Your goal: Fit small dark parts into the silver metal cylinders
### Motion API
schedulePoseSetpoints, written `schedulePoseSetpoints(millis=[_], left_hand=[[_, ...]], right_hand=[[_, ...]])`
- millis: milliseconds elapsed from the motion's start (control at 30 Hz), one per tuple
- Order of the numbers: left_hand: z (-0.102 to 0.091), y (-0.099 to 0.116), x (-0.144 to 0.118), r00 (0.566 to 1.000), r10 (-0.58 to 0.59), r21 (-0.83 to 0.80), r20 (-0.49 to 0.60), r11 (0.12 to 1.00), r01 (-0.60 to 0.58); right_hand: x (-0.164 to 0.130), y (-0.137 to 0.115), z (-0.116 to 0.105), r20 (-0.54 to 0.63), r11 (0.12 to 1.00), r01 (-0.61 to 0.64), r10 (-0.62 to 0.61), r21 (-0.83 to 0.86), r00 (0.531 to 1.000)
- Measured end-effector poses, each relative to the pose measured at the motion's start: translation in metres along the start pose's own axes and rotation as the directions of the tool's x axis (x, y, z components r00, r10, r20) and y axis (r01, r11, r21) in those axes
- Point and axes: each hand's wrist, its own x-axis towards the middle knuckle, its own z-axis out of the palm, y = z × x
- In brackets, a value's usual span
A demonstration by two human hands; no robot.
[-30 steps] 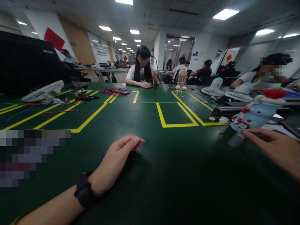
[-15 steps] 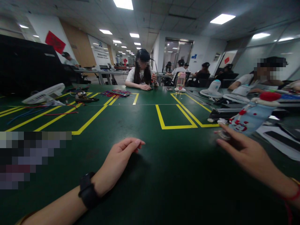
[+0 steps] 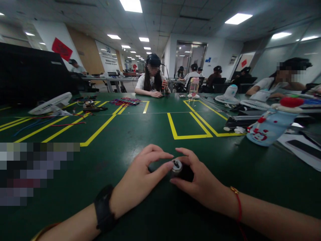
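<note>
A small metal cylinder with a short shaft on top, looking like a small electric motor (image 3: 177, 168), is upright between my hands at the front middle of the green table. My right hand (image 3: 200, 172) curves around it from the right, thumb and fingers at its sides. From the left comes my left hand (image 3: 147, 170), its thumb tip at the cylinder's top rim and its index finger stretched just above, apart from the thumb. Whether the cylinder's base rests on the table is hidden.
A blue bottle with a red top (image 3: 272, 127) stands at the right, near papers (image 3: 301, 150) and white fans (image 3: 227, 95). Tangled wires (image 3: 125, 101) and another white fan (image 3: 51, 103) lie at the left. Yellow tape (image 3: 193, 136) marks the table. A person (image 3: 151, 78) sits opposite.
My right hand has brought the metal cylinder from beside the blue bottle to the middle. My left hand has moved right to meet it, and its fingers have spread.
</note>
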Motion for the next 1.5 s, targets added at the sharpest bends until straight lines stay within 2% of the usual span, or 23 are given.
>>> schedulePoseSetpoints(millis=[100,233,433,600,667,733,800,867,933,1000,1033,1100,1167,1233,1267,1300,1400,1467,1500], left_hand=[[0.002,0.011,0.005,0.997,0.079,0.110,-0.023,0.991,-0.076],[-0.003,0.005,0.003,0.996,0.050,0.125,-0.071,0.991,-0.041],[0.003,-0.026,-0.004,0.993,-0.007,0.261,0.122,0.965,-0.025],[0.002,-0.026,-0.003,0.986,-0.050,0.203,0.157,0.979,0.017],[-0.007,-0.024,-0.004,0.984,-0.107,0.123,0.145,0.988,0.090],[-0.020,-0.025,-0.007,0.977,-0.184,0.039,0.111,0.983,0.181],[-0.032,-0.029,-0.011,0.960,-0.274,-0.036,0.060,0.960,0.277],[-0.039,-0.035,-0.014,0.934,-0.357,-0.117,0.000,0.928,0.354],[-0.040,-0.039,-0.017,0.916,-0.399,-0.185,-0.029,0.903,0.387],[-0.038,-0.041,-0.017,0.918,-0.396,-0.221,-0.029,0.898,0.380],[-0.036,-0.041,-0.017,0.920,-0.390,-0.228,-0.025,0.898,0.375],[-0.033,-0.040,-0.017,0.921,-0.388,-0.241,-0.030,0.897,0.370],[-0.032,-0.039,-0.017,0.917,-0.395,-0.250,-0.055,0.894,0.371],[-0.032,-0.038,-0.016,0.919,-0.388,-0.235,-0.067,0.902,0.363],[-0.032,-0.037,-0.015,0.923,-0.378,-0.213,-0.066,0.909,0.357],[-0.032,-0.037,-0.015,0.928,-0.366,-0.183,-0.062,0.919,0.350],[-0.033,-0.037,-0.014,0.951,-0.306,-0.082,-0.051,0.950,0.302],[-0.034,-0.038,-0.014,0.961,-0.272,-0.046,-0.055,0.962,0.270],[-0.035,-0.038,-0.014,0.962,-0.269,-0.042,-0.055,0.963,0.267]], right_hand=[[0.000,0.001,-0.001,-0.001,1.000,-0.004,0.004,0.003,1.000],[0.000,-0.004,-0.006,-0.008,0.996,0.024,-0.025,-0.080,1.000],[-0.003,-0.003,-0.007,-0.027,0.992,0.047,-0.050,-0.117,0.998],[-0.003,0.000,-0.009,-0.047,0.990,0.070,-0.076,-0.123,0.996],[-0.005,0.004,-0.023,-0.120,0.988,0.035,-0.053,-0.151,0.991],[-0.011,0.017,-0.048,-0.254,0.974,-0.047,-0.011,-0.223,0.967],[-0.023,0.038,-0.083,-0.402,0.928,-0.195,0.055,-0.317,0.914],[-0.041,0.063,-0.120,-0.521,0.839,-0.385,0.147,-0.385,0.841],[-0.060,0.087,-0.152,-0.558,0.738,-0.524,0.242,-0.425,0.794],[-0.075,0.102,-0.171,-0.543,0.672,-0.560,0.271,-0.484,0.795],[-0.079,0.104,-0.174,-0.557,0.639,-0.559,0.236,-0.528,0.796],[-0.079,0.098,-0.166,-0.608,0.555,-0.539,0.074,-0.633,0.791],[-0.067,0.078,-0.141,-0.558,0.516,-0.434,-0.105,-0.738,0.823],[-0.047,0.050,-0.104,-0.354,0.599,-0.185,-0.176,-0.779,0.919],[-0.035,0.036,-0.083,-0.208,0.677,-0.039,-0.170,-0.735,0.963],[-0.023,0.022,-0.062,-0.102,0.749,0.047,-0.152,-0.661,0.983],[0.007,-0.009,-0.013,0.071,0.848,0.165,-0.150,-0.504,0.986],[0.017,-0.017,-0.003,0.113,0.865,0.175,-0.138,-0.470,0.984],[0.018,-0.018,-0.008,0.104,0.869,0.159,-0.125,-0.468,0.987]])
